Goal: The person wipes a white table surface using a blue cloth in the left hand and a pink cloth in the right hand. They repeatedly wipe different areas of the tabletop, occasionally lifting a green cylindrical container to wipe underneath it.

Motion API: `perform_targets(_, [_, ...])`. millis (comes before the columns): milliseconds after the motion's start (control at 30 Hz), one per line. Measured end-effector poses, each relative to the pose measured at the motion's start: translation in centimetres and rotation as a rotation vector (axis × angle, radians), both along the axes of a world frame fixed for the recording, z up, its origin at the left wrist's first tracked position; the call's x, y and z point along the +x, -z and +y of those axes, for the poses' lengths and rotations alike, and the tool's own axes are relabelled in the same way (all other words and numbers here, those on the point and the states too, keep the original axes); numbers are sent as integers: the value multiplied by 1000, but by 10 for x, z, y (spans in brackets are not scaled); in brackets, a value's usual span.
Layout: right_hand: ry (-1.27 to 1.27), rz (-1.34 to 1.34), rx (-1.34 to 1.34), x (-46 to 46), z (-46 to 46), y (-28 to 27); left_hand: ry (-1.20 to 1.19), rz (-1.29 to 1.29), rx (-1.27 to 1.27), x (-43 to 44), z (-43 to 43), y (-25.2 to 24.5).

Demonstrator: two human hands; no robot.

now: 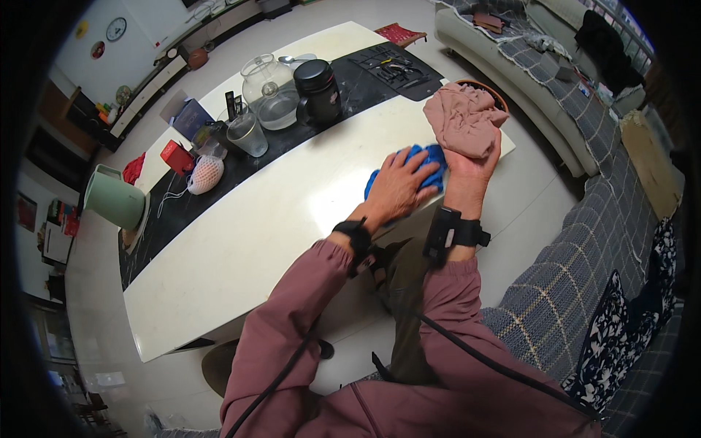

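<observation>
My left hand [402,183] lies palm down over a crumpled blue cloth [432,159] on the white tabletop [263,219], its fingers bent across the fabric. Close beside it, my right hand [475,163] is turned palm up and grips a bunched pink cloth [463,117], held up near the table's right end. The pink folds hide most of my right fingers. Behind the pink bundle, part of an orange-rimmed round container [484,86] shows.
On the table's black band stand a glass pitcher [268,90], a black lidded mug [319,93], a drinking glass [249,134], a red box [177,157] and a green jug [116,197]. Small tools lie on a dark mat [397,71]. A covered sofa [564,274] borders the right.
</observation>
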State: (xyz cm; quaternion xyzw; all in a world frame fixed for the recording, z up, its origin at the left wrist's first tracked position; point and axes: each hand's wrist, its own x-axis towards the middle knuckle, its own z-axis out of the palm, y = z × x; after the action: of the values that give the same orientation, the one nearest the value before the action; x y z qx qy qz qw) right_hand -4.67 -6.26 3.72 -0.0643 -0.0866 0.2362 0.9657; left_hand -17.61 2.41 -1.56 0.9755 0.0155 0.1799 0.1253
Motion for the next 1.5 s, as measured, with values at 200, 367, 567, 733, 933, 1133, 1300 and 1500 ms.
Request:
perform_targets(200, [-249,-65,-449,3,7,14,-128,-32,-13,-117,-7,-8])
perform_targets(367, [-390,-323,-858,-18,16,41,-670,-58,35,-241,12,-6])
perform_targets(567, [-34,-825,-1068,-36,-2,46,-1002,-20,39,-306,16,7])
perform_targets(733, [-638,63,-246,-32,-11,32,-1043,-21,44,-303,15,8])
perform_targets(933, [-389,-1008,-969,-49,1,33,-1045,-43,47,-304,14,7])
perform_targets(1133, [413,-2193,-987,-84,10,45,-1009,-51,39,-302,14,5])
perform_targets(1300, [440,-2118,-1029,-60,1,42,-1022,-20,19,-302,13,2])
perform_targets(1500, [659,-1925,-1407,43,-34,44,-1034,-35,31,-302,13,4])
